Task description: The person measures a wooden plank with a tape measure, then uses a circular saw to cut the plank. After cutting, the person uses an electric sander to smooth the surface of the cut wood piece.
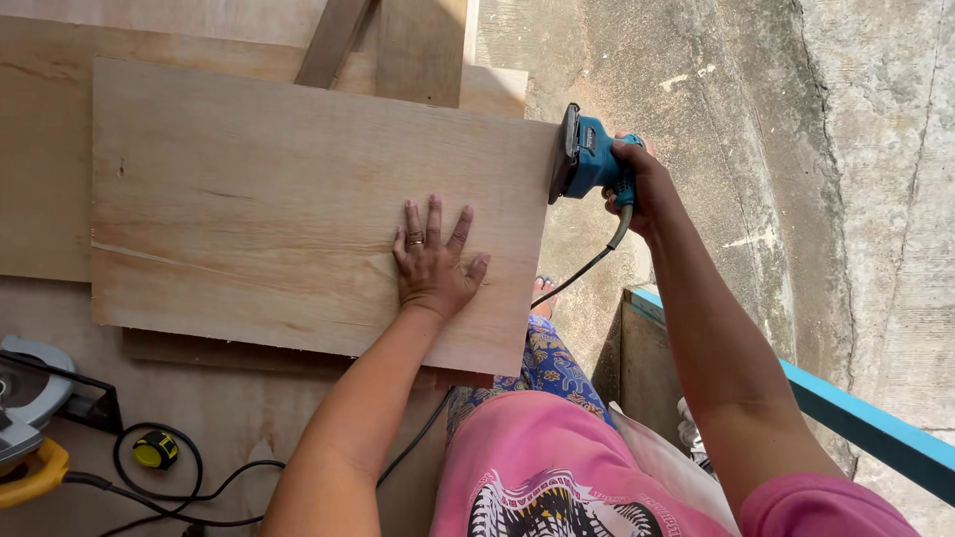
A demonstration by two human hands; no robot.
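A rectangular plywood panel lies flat on a larger wooden sheet. My left hand presses palm down on the panel near its right end, fingers spread, a ring on one finger. My right hand grips a blue electric sander, whose pad is held sideways against the panel's right edge. The sander's black cord hangs down from its handle towards my legs.
A circular saw with a yellow handle sits at the lower left, its black cable looping beside a yellow tape measure. Wooden strips lie at the top. Concrete floor spreads on the right, past a blue-edged box.
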